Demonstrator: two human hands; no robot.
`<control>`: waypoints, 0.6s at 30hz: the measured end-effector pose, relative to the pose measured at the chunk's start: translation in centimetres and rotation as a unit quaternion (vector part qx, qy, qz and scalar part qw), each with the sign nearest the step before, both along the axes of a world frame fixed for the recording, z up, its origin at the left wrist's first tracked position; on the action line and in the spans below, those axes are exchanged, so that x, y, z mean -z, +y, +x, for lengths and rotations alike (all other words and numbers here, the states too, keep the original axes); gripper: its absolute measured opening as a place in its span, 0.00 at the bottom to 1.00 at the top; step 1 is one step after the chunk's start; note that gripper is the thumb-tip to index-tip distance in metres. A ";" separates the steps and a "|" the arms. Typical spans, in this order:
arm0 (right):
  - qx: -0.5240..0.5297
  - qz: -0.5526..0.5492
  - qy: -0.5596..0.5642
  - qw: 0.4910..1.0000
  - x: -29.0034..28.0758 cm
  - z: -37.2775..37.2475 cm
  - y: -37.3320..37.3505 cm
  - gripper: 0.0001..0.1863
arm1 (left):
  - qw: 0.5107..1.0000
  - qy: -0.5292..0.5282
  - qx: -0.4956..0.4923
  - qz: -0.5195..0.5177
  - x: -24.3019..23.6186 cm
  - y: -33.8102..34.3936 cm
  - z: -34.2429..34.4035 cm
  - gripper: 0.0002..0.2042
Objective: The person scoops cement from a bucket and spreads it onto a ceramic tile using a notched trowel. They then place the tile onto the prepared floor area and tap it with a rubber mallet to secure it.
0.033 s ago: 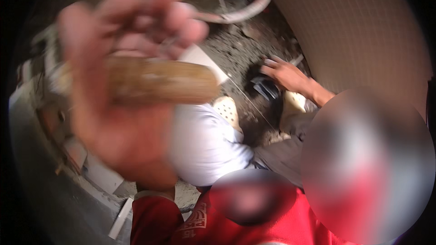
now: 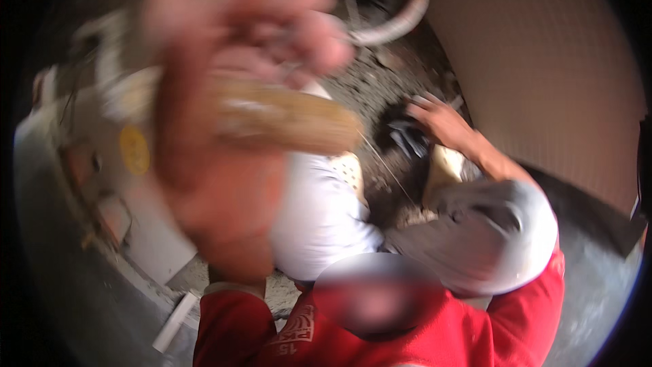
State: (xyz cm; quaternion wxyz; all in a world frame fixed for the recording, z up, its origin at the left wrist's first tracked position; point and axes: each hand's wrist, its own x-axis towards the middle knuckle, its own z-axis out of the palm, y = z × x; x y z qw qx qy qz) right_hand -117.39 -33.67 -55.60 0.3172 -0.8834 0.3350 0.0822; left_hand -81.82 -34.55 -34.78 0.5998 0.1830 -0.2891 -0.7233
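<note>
My left hand [image 2: 217, 190] is raised close to the camera, badly blurred, its fingers curled above a thick wooden cylinder [image 2: 292, 119] lying across the palm under the thumb. The cylinder's paler left end is indistinct. Farther down, my right hand [image 2: 441, 122] reaches over a dark, shiny object [image 2: 404, 136] on the rough grey ground; whether its bent fingers grip it is unclear. That hand is beside my grey-clad right knee [image 2: 489, 231]. My cream perforated clogs [image 2: 345, 168] show below the cylinder.
A curved pale tube [image 2: 401, 24] lies at the top. A brown gridded surface [image 2: 530, 61] rises on the right. At the left are pale slabs [image 2: 159, 251] with a yellow oval [image 2: 134, 149], broken pieces [image 2: 112, 217] and a narrow white strip [image 2: 173, 323].
My left hand and the wooden cylinder have shifted right in the picture. My right hand has moved slightly right and down. My right knee and red sleeve, earlier behind a blurred patch, now show.
</note>
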 end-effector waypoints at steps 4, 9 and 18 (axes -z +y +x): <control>0.184 0.078 -0.049 0.979 -5.6 -1.9 -1.6 0.20 | 0.981 -0.129 -0.117 0.089 -2.8 1.1 -3.7 0.20; 0.193 0.096 0.013 0.976 -11.6 1.2 -4.6 0.21 | 0.982 0.010 -0.100 0.159 -5.7 3.1 -6.5 0.19; -0.012 -0.035 -0.107 0.994 -25.5 19.4 -6.3 0.18 | 0.981 0.022 -0.190 0.037 -6.1 7.8 -5.9 0.16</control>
